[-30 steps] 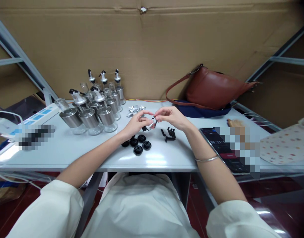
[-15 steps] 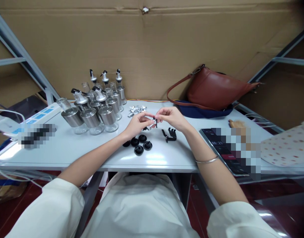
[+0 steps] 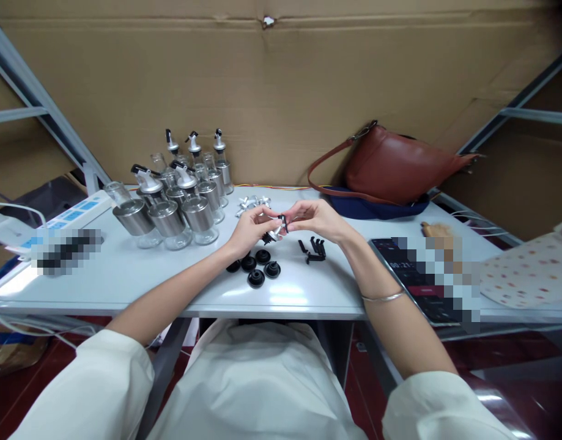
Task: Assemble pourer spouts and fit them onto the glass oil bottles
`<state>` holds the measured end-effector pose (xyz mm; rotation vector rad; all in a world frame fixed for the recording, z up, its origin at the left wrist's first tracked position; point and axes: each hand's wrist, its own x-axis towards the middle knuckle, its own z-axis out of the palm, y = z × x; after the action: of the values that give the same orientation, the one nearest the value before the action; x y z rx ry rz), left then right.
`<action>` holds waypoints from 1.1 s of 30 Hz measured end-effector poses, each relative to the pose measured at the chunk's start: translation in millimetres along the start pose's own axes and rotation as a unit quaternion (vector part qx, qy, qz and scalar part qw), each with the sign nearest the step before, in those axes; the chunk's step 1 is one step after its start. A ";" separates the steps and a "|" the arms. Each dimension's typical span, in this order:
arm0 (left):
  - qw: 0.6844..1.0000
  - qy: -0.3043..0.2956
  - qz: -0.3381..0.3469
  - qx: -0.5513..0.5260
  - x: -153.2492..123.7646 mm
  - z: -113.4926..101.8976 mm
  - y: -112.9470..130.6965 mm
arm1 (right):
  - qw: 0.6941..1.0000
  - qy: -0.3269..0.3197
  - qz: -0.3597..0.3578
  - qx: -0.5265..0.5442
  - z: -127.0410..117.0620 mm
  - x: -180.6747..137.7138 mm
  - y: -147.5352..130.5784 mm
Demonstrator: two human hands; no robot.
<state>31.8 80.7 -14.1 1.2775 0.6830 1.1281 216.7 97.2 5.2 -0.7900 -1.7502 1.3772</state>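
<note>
My left hand point(image 3: 253, 229) is closed on a silver pourer spout point(image 3: 275, 234) with a black base, held tilted above the table. Fingers of my right hand point(image 3: 315, 219) pinch a small black lever point(image 3: 283, 223) against the spout's tip. Whether the lever is seated in the spout I cannot tell. Several black round stoppers point(image 3: 256, 278) lie on the table below my left hand. More black levers point(image 3: 315, 249) are grouped below my right hand. Behind my left hand sits a pile of silver spout parts point(image 3: 253, 203).
Glass bottles with steel bands point(image 3: 165, 219), several topped with pourers, stand at the left. A white power strip point(image 3: 74, 214) lies beyond them. At the right are a brown bag point(image 3: 391, 162) on dark blue cloth, a phone point(image 3: 406, 269) and a spotted cloth item point(image 3: 523, 272).
The spout has turned in my left hand, so more of it and its black base show. My right fingers have shifted around the black lever; both hands stay together.
</note>
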 end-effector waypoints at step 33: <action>0.960 0.085 0.116 0.239 -5.0 1.2 7.8 | 0.997 0.049 -0.061 -0.010 27.3 4.7 0.8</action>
<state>29.0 75.0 -7.2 1.7169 0.9954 1.3219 191.0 87.5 1.7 -0.7355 -1.7100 1.2222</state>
